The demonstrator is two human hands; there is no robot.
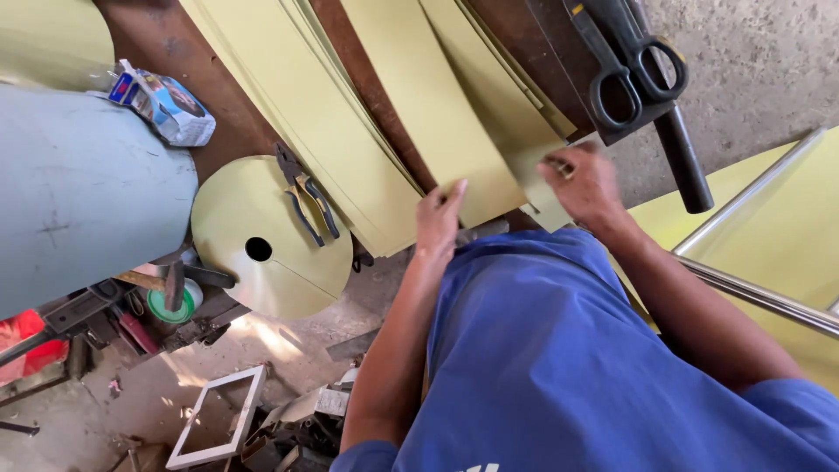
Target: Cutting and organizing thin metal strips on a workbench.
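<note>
My left hand rests with fingers together on the near end of a long pale yellow sheet strip lying on the brown workbench. My right hand pinches the near end of another yellow strip beside it. More yellow strips are stacked to the left. My blue shirt fills the lower right.
Large black shears lie at the top right beside a black bar. Pliers sit on a yellow disc with a hole. A grey cylinder, a crumpled packet, a hammer, green tape and scrap on the floor lie left. A metal rail crosses right.
</note>
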